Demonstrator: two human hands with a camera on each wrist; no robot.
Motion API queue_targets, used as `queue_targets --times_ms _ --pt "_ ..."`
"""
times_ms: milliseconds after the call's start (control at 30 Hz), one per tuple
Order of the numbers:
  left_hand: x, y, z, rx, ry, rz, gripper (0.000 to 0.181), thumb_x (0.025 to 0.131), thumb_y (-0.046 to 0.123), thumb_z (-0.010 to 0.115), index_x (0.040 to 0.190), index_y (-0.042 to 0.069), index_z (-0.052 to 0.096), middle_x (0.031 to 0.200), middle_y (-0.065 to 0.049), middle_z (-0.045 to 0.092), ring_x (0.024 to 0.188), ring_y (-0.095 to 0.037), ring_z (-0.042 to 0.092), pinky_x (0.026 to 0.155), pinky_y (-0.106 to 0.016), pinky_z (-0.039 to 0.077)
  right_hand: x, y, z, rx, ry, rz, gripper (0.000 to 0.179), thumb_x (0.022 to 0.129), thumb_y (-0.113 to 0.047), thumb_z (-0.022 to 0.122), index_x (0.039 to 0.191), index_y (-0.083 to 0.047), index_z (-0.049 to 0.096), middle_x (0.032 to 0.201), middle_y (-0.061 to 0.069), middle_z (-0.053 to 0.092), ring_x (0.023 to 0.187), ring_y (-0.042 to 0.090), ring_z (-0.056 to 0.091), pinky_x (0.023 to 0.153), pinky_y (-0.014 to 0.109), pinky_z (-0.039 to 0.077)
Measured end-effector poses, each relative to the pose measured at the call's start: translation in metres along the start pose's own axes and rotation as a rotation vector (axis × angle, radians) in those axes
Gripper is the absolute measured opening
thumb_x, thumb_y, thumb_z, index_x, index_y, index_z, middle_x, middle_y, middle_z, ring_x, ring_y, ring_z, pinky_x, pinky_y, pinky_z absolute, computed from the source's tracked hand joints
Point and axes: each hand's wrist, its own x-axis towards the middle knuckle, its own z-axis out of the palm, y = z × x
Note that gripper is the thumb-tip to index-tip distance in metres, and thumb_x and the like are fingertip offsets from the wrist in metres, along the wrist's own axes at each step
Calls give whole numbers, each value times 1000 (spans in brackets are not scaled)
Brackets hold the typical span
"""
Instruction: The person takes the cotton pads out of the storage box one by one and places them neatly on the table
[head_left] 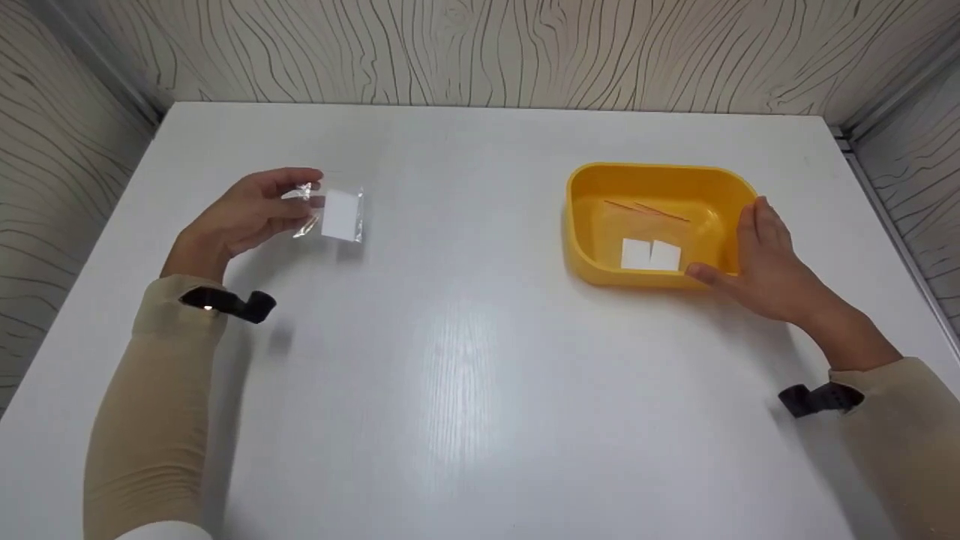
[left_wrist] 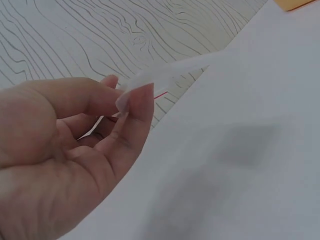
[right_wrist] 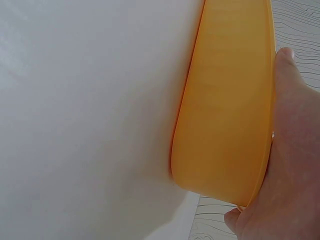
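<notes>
My left hand [head_left: 259, 206] is over the left part of the table, pinching a small clear plastic zip bag [left_wrist: 165, 75] by its edge between thumb and fingers. A white label or card [head_left: 340, 214] shows on the bag, and a bit of red line appears near the fingertips in the left wrist view. On the right, my right hand [head_left: 772, 262] rests at the near right corner of a yellow plastic bin [head_left: 637, 279]. Its thumb lies on the near rim and its fairly straight fingers along the right side. The right wrist view shows the bin's outer wall [right_wrist: 222, 110].
Inside the bin lie clear bags with red lines and white patches [head_left: 664, 256], partly overlapping. The white table [head_left: 450, 360] ends at a wood-patterned panel [head_left: 480, 52] behind, with similar panels at both sides. Black wrist cameras [head_left: 229, 302] sit on both sleeves.
</notes>
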Motion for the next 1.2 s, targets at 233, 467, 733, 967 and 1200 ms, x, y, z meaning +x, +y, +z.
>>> queue_targets --times_ms 233,467,733,967,1200 --pt "-2 -10 -13 -3 4 -34 55 97 -3 65 148 3 46 146 -11 43 115 -15 58 86 -21 55 0 0 0 -1 4 8 121 97 -60 59 149 12 -23 157 29 -34 147 51 -23 114 72 8" --pt "-5 -17 -24 -33 24 -69 56 94 -4 68 147 4 48 144 -10 44 112 -12 60 85 -20 55 -1 0 0 3 13 -12 119 97 -59 58 149 15 -20 158 31 -32 147 50 -24 117 68 1" --pt "-8 -26 -35 37 53 -101 60 96 1 68 150 5 44 135 -1 50 112 -11 56 87 -20 54 0 0 0 -13 21 -13 120 97 -60 59 149 15 -18 158 32 -29 148 50 -22 119 64 -3" --pt "-12 -32 -47 77 61 -131 59 97 4 69 151 8 44 133 1 50 108 -10 56 87 -20 54 1 1 -1 -23 17 -13 120 97 -60 58 149 16 -19 158 33 -29 147 51 -23 119 62 -8" --pt "-15 -36 -55 151 66 -183 56 97 7 70 148 10 48 133 2 49 106 -9 56 87 -19 53 1 1 0 -29 13 -8 120 97 -61 58 149 16 -19 158 32 -30 147 51 -23 119 60 -10"
